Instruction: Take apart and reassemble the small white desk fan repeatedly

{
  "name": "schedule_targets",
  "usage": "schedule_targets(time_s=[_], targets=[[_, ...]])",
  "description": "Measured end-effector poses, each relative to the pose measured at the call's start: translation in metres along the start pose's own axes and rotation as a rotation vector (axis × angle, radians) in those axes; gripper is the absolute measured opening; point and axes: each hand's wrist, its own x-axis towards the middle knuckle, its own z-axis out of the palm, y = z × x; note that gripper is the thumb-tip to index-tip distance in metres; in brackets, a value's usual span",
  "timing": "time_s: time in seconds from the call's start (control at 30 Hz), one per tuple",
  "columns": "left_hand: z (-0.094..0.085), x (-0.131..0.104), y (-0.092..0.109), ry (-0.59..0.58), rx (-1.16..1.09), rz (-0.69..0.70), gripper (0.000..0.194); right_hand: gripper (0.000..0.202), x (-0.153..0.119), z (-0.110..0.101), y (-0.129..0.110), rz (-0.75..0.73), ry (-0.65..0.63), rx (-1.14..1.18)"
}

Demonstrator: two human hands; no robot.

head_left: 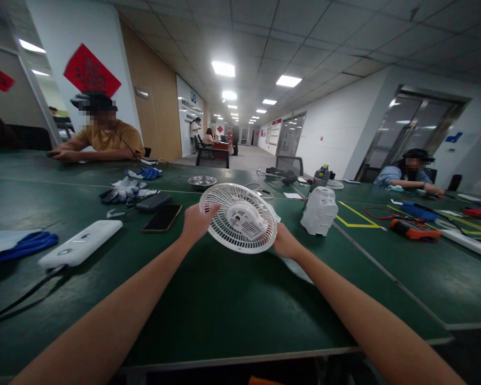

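Observation:
A round white fan guard [240, 218] with open slats is held up over the green table, tilted so its inside faces me. Its hub has a small central hole and a slotted plate beside it. My left hand [198, 222] grips the left rim, thumb lying over the edge. On the lower right rim is my right hand [285, 240], closed, with its fingers mostly hidden behind the guard. Something pale, partly covered by my right forearm, lies on the table under that hand. To the right stands a white plastic housing [319, 211].
Left lie a white power strip [82, 245], a phone [162, 218], a dark power bank [154, 202] and gloves [124, 191]. A metal dish [202, 182] sits beyond the guard. An orange multimeter [414, 230] is at right. Two people sit across the table.

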Motion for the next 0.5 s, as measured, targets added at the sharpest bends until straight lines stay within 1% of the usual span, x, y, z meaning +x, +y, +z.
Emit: schedule_targets(time_s=[0.07, 0.13, 0.27, 0.37, 0.43, 0.5], targets=[[0.001, -0.001, -0.001, 0.004, -0.005, 0.021, 0.038, 0.013, 0.0, -0.005, 0.0, 0.011, 0.016, -0.118], [0.003, -0.002, -0.003, -0.024, -0.022, 0.045, 0.033, 0.014, -0.001, -0.007, 0.003, 0.061, 0.017, -0.197], [0.004, -0.005, -0.008, -0.069, -0.03, 0.046, 0.027, 0.017, -0.003, -0.007, 0.011, 0.087, 0.018, -0.274], [0.002, -0.007, -0.011, -0.168, -0.035, 0.031, 0.02, 0.018, -0.004, -0.005, 0.017, 0.112, 0.038, -0.319], [0.001, -0.007, -0.01, -0.245, -0.078, -0.018, 0.018, 0.023, -0.004, -0.004, 0.019, 0.131, 0.042, -0.333], [0.001, -0.009, -0.007, -0.287, -0.175, -0.129, 0.018, 0.027, -0.003, -0.003, 0.021, 0.151, 0.04, -0.335]])
